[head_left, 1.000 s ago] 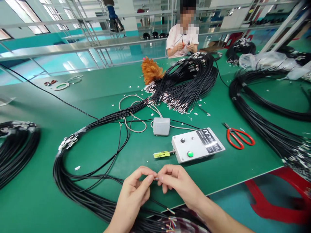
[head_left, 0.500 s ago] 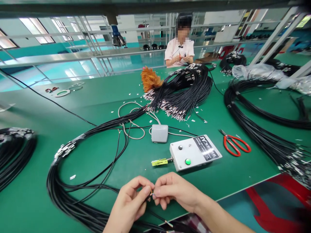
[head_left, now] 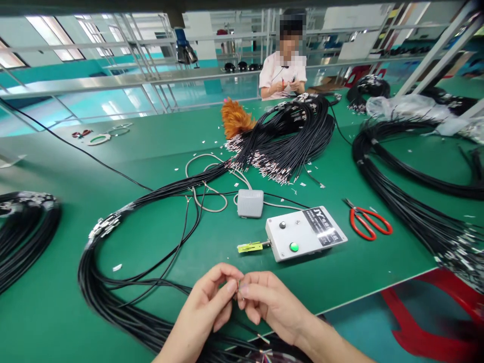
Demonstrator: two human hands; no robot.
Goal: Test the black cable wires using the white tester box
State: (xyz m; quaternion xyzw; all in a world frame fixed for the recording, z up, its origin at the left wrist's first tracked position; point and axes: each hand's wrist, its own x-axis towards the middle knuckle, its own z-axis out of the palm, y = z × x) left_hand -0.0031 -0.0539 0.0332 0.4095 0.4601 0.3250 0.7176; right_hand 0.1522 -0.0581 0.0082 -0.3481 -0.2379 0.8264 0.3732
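In the head view, my left hand (head_left: 209, 305) and my right hand (head_left: 270, 300) meet near the table's front edge. Their fingertips pinch the thin wire ends (head_left: 238, 285) of a cable, largely hidden by the fingers. Beneath and left of my hands curves a thick bundle of black cables (head_left: 96, 295), with a few strands running toward my left hand. Just beyond my hands lies a white box (head_left: 293, 234) with a lit green button and a knob. A yellow-green attachment (head_left: 249, 247) sticks out from its left side.
Red-handled scissors (head_left: 366, 222) lie right of the box, and a grey pedal (head_left: 250, 203) behind it. More cable bundles (head_left: 298, 136) rest farther back, near an orange feathery duster (head_left: 236, 118). A co-worker (head_left: 283, 73) sits across the green table (head_left: 159, 156). A red stool (head_left: 427, 312) stands below.
The camera view has shifted slightly, moving the tabletop things a little. Both hands stay together at the wire ends, with the fingers slightly rearranged around them.
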